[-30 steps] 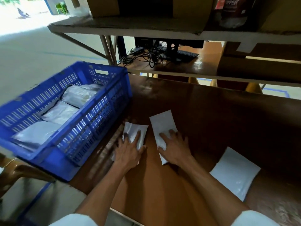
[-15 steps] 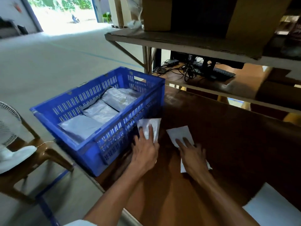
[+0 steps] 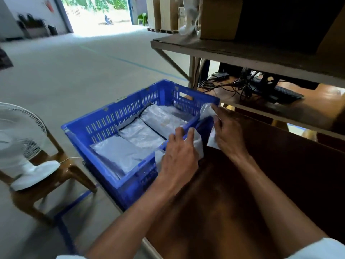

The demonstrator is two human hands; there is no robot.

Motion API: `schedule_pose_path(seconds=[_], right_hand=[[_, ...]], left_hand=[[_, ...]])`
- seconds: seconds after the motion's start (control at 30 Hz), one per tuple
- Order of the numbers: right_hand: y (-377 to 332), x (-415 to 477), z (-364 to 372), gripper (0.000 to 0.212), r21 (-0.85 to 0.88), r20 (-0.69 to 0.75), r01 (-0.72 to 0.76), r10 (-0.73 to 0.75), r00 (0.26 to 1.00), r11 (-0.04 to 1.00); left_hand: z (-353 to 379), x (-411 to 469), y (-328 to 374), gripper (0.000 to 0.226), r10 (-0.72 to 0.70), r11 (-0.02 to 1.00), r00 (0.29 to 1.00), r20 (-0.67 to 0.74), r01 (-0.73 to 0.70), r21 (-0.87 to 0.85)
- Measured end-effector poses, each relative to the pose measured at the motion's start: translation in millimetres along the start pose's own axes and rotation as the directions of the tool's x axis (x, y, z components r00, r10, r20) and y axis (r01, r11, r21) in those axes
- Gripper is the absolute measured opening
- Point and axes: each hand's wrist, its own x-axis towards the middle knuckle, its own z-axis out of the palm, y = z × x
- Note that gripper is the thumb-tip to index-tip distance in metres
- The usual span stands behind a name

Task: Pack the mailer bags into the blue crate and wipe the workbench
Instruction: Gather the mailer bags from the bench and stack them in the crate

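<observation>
A white fan [image 3: 20, 139] stands on a brown plastic chair [image 3: 61, 171] at the left, its base on the seat. Grey concrete floor [image 3: 74, 71] runs back to a bright open doorway [image 3: 99, 14]. At the right, a shelf [image 3: 242, 53] carries cardboard boxes [image 3: 218, 17]. On the lower wooden surface beyond lie a black keyboard [image 3: 280, 92] and a tangle of dark cables [image 3: 224, 84]. Stacked cartons [image 3: 164, 14] stand near the doorway.

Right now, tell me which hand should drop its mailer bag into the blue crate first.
Left. The left hand already has its white mailer bag against the blue crate's near wall, fingers over the rim. The right hand holds its bag at the far corner, mostly outside the crate.
</observation>
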Motion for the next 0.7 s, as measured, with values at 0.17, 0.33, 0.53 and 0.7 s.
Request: schedule_pose_path(seconds=[0.17,0.33,0.53,0.7], right_hand=[[34.6,-44.6,-16.6,0.041,-0.143,-0.015,-0.018,0.016,1.000,0.990],[92.9,-133.5,-6.0,0.056,-0.483,0.324,-0.129,0.314,0.892,0.866],[104.3,-164.6,2.5,0.060,-0.575,0.425,-0.200,0.498,0.756,0.793],[98.4,-167.7,0.4,0.055,-0.609,0.455,-0.079,0.429,0.781,0.789]], left_hand=[[55.7,-28.9,3.0,0.062,0.017,0.998,0.964,0.266,-0.001,-0.059],[99.1,-51.2,-21.2,0.072,-0.033,0.986,0.848,0.530,0.113,-0.120],[100.7,-74.0,-14.1,0.081,0.127,0.990,0.827,0.548,-0.142,-0.015],[112.4,-87.1,-8.2,0.071,0.126,0.976,0.811,0.571,-0.204,0.075]])
